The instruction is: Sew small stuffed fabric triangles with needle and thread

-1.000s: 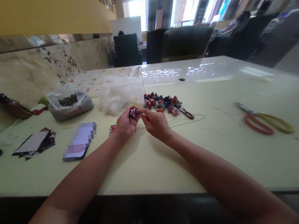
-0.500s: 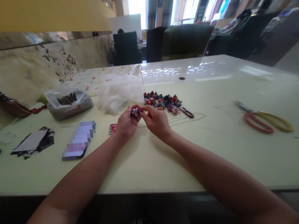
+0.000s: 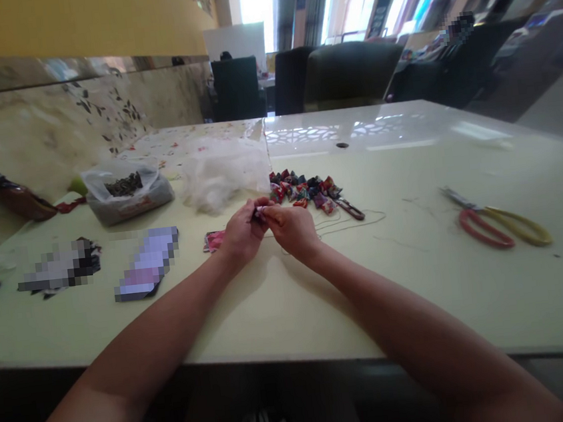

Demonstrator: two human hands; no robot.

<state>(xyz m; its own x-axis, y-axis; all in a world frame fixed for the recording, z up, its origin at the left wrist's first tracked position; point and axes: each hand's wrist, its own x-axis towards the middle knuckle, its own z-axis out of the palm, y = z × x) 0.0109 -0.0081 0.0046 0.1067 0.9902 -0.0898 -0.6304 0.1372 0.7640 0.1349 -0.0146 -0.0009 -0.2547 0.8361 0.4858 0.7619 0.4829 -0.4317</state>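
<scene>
Between my two hands is a small patterned fabric piece (image 3: 260,212), dark with pinkish white, mostly hidden by the fingers. My left hand (image 3: 242,234) is closed around it from the left. The fingertips of my right hand (image 3: 293,226) pinch its right side; whether they also hold a needle is too small to tell. A thread (image 3: 353,222) lies on the table to the right of my hands. Just beyond them sits a pile of small stuffed fabric pieces (image 3: 304,187) in mixed colours, with thread snips (image 3: 350,209) beside it. Pink fabric (image 3: 213,241) lies partly behind my left wrist.
On the left are a phone (image 3: 149,262), fabric scraps (image 3: 58,264), a plastic bag of dark dried filling (image 3: 129,193) and a brown bottle-like object (image 3: 18,198). White stuffing (image 3: 222,173) lies at the back. Scissors (image 3: 496,218) with red and yellow handles rest at right.
My right fingers have closed further over the fabric piece, so less of it shows. My left hand has tilted slightly around it. Other things on the table stay put.
</scene>
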